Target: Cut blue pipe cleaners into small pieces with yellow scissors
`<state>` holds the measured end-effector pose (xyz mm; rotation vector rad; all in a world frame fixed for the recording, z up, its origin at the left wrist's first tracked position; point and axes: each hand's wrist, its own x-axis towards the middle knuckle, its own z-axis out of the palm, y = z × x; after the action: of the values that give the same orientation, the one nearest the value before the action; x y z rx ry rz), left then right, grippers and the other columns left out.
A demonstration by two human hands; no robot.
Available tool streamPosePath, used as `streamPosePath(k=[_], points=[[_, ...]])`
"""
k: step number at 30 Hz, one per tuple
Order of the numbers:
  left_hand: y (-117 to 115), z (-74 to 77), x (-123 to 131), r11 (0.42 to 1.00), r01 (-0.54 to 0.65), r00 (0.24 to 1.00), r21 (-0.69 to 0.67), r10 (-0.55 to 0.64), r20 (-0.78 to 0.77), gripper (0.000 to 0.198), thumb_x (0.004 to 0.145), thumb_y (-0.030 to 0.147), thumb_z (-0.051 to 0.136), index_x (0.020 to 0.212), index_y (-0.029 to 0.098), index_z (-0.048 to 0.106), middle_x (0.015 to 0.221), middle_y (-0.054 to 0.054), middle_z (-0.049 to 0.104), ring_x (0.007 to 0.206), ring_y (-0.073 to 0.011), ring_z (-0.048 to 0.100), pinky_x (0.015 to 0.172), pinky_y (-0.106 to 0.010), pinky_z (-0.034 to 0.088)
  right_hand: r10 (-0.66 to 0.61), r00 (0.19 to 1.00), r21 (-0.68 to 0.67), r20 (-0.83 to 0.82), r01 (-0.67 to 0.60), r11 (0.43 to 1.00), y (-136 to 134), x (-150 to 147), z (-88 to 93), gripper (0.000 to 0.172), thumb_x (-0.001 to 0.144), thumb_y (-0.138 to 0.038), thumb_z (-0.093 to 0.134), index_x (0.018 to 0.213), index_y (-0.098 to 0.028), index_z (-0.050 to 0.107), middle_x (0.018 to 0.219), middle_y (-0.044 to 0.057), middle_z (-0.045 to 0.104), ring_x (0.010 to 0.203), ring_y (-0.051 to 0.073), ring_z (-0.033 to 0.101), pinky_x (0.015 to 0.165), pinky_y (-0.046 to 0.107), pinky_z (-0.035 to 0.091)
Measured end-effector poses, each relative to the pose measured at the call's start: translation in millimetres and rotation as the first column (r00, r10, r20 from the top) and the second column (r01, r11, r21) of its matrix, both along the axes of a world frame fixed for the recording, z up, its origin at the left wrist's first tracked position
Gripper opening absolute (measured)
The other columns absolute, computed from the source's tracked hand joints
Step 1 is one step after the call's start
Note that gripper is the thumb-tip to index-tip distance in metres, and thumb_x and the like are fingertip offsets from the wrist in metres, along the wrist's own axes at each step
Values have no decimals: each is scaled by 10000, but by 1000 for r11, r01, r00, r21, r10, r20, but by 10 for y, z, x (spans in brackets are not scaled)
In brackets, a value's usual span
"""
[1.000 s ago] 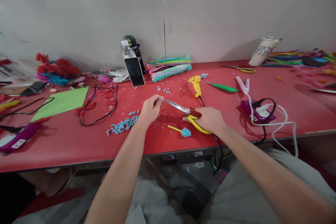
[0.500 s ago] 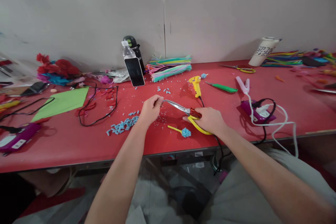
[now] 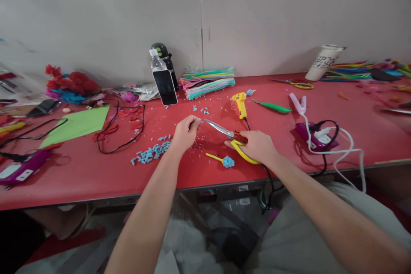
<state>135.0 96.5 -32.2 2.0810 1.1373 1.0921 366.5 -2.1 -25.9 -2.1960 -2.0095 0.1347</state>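
Note:
Over the red table [image 3: 112, 171], my left hand [image 3: 187, 132] pinches a small blue pipe cleaner piece [image 3: 201, 122], most of it hidden by the fingers. My right hand [image 3: 257, 145] grips the scissors [image 3: 221, 129] by their yellow and red handles. The blade tips point at the left fingertips, a short gap away, and look closed or nearly so. Beside my left wrist lies a pile of short blue pipe cleaner pieces [image 3: 153, 152]. Between the forearms rests a blue fluffy flower [image 3: 228, 162] with a yellow stem.
A yellow glue gun [image 3: 239, 105] and a green-handled tool [image 3: 274, 107] lie beyond my right hand. Behind stand a phone [image 3: 165, 87], bottles and pipe cleaner bundles [image 3: 210, 89]. Purple power strips [image 3: 316, 137] with trailing cords flank both sides. Green paper [image 3: 78, 126] lies left.
The scissor tips have drawn back slightly to the right from my left fingertips, leaving a small gap. My left hand has hardly moved.

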Motion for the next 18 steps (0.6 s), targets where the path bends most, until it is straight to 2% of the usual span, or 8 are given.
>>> streamPosePath(k=[9, 18], points=[[-7, 15, -3, 1000, 12, 1000, 16, -12, -8, 291, 893, 404, 452, 748, 173, 551, 662, 7, 539, 621, -114, 480, 611, -236, 377, 20, 1000, 5, 9, -20, 1000, 1, 5, -13, 570, 729, -768, 412, 756, -250, 650, 740, 53, 679, 719, 213, 629, 543, 258, 310], [-7, 24, 3, 1000, 10, 1000, 14, -10, -2, 293, 888, 409, 456, 748, 172, 555, 657, 7, 543, 626, -116, 488, 620, -234, 388, 16, 1000, 1, 26, -16, 1000, 21, -3, -3, 606, 716, -797, 391, 745, -254, 658, 752, 56, 686, 721, 217, 634, 528, 258, 299]])
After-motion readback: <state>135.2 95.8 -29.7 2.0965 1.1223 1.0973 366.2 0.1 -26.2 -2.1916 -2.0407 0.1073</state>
